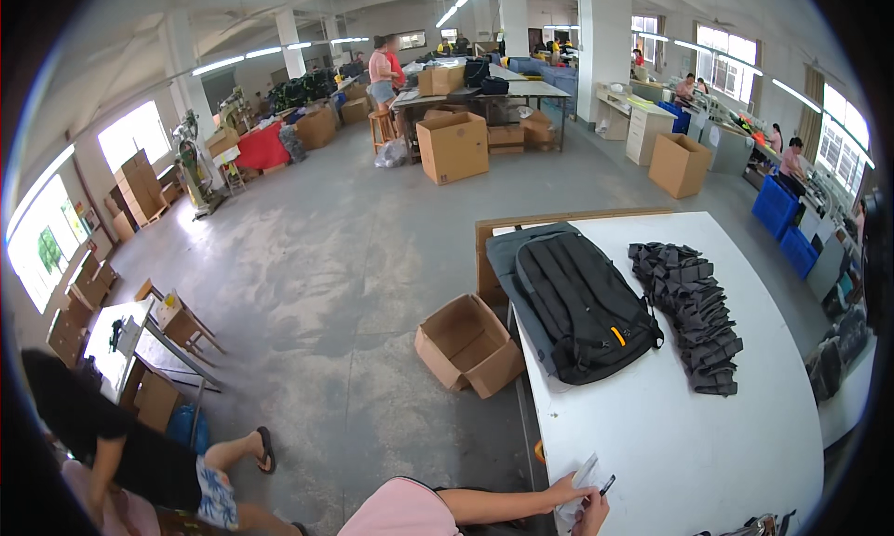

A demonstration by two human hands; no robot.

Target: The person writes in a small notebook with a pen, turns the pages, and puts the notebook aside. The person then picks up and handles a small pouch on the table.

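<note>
At the near edge of the white table (pixel 652 443), my left hand (pixel 564 490) is closed on a thin whitish sheet (pixel 585 471), paper or clear plastic; I cannot tell which. Close against it is my right hand (pixel 590 515), its fingers pinched round a slim black pen-like thing (pixel 607 486) that slants up past the fingertips. Farther up the table lies a black backpack (pixel 577 294) with a yellow-orange tab, on top of grey fabric or another bag (pixel 506 255). To its right is a long heap of dark folded fabric pieces (pixel 689 317).
An open cardboard box (pixel 468 345) stands on the floor left of the table. Dark metal tools or clips (pixel 768 525) lie at the table's near right. A person in black (pixel 140 461) is at the lower left. Blue crates (pixel 776 207) and workers line the right wall.
</note>
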